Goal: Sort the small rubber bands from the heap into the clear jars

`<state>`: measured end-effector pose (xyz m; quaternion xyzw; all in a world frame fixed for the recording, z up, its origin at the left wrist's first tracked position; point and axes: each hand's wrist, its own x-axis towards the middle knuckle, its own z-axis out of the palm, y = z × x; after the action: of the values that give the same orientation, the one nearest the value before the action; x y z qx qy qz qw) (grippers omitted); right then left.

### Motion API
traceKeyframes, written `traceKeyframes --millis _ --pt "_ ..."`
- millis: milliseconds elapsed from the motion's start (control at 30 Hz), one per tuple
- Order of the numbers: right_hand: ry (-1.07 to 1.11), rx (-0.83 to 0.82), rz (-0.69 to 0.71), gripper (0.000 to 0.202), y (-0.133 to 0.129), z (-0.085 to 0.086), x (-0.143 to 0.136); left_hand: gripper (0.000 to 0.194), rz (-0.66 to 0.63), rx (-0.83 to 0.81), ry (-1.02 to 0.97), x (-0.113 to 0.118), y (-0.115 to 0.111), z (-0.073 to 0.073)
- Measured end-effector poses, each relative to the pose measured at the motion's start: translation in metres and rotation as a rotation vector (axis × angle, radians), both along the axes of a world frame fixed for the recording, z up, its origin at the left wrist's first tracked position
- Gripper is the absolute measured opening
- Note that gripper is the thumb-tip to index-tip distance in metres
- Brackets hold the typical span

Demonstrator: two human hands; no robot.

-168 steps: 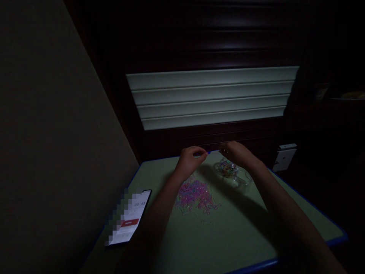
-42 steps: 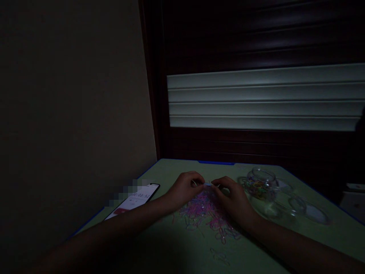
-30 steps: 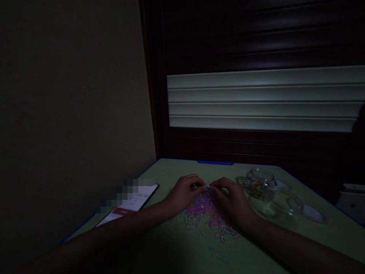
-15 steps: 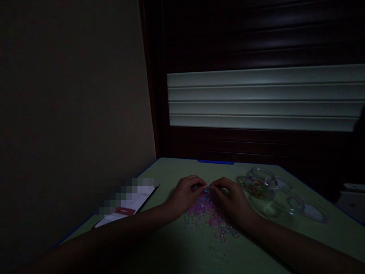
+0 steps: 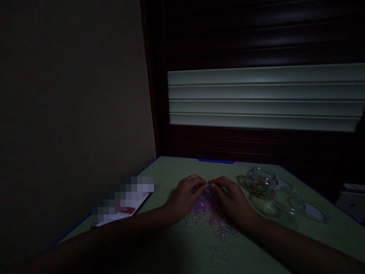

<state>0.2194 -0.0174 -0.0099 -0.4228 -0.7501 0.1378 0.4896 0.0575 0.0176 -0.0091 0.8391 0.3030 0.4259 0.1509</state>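
The loose bands [image 5: 209, 219] are thin little loops, mostly pink and purple with some paler ones, tangled into a low heap with a ragged near side. A few shiny specks show among them; in the dim light, single loops are clear only at the fringe. The heap lies around the middle of the green surface [image 5: 176, 247], below and between the two hands, partly hidden by the right hand [image 5: 232, 199]. A few pale loops [image 5: 219, 252] lie apart, toward the near edge.

The left hand [image 5: 185, 196] has its thumb and forefinger brought together, and the right hand mirrors it, their tips almost meeting over the far part of the heap. Something small and pale [image 5: 208, 183] is pinched there, too dark and small to make out.

A clear jar [image 5: 260, 184] with coloured bands inside stands toward the far right corner, and a phone [image 5: 129, 210] lies by the left edge.
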Motion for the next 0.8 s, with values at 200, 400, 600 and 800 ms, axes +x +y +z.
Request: traceKeyframes --millis 200,400,600,800 --pt "-0.043 0.000 -0.023 0.018 -0.0010 -0.0005 -0.0013 0.012 0.023 0.012 0.005 0.0006 -0.0022 -0.0002" --pt "-0.009 0.004 -0.016 0.019 0.0007 -0.0028 0.0003 0.012 0.031 0.001 0.017 0.0015 -0.0022 -0.0010" --pt "0.041 0.026 -0.097 0.017 -0.0008 0.0000 0.0014 0.014 0.049 0.023 -0.022 0.0028 -0.0064 0.0018" --pt "0.089 0.026 -0.097 0.018 -0.0019 0.0001 0.0010 0.021 0.029 0.009 0.056 0.0027 -0.0058 -0.0006"
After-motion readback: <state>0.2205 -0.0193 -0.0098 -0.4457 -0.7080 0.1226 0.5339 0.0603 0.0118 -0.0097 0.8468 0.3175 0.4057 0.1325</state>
